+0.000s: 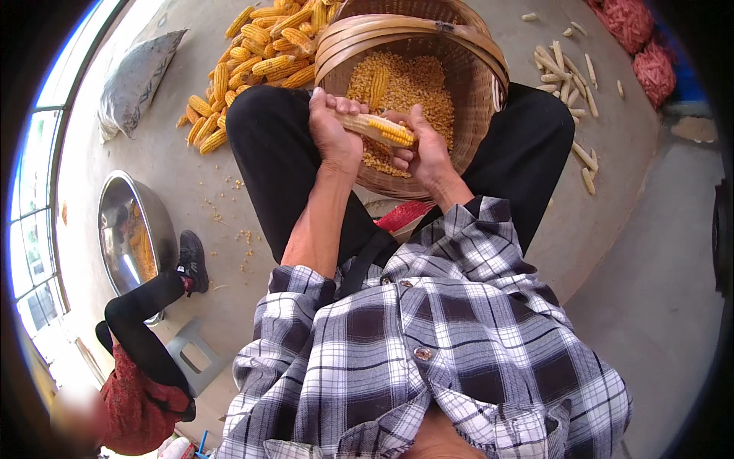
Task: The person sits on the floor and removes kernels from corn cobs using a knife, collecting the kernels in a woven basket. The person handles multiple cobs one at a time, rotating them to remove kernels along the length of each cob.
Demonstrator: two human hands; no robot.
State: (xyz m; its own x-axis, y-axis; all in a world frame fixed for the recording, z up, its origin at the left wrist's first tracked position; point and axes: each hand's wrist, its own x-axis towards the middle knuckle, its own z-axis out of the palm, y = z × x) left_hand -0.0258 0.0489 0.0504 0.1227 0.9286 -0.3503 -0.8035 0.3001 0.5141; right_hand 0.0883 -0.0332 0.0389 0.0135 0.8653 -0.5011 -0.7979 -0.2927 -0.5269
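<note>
A partly shelled corn cob (381, 128) lies across both hands above a woven basket (476, 123) between my knees. My left hand (338, 129) grips its bare, pale end. At the other end, where yellow kernels remain, my right hand (424, 143) has its thumb and fingers around the cob. Loose corn kernels (424, 77) fill the basket's bottom, and a whole yellow ear of corn (379, 86) rests on them. The basket's wide bamboo handle (401, 26) arches over its far side.
Whole ears (272, 51) are heaped at the upper left, near a stuffed sack (135, 83). Bare cobs (565, 74) lie at the right, by red mesh bags (654, 72). At the left, another person (143, 396) sits beside a metal basin (166, 229) and a grey stool (198, 361).
</note>
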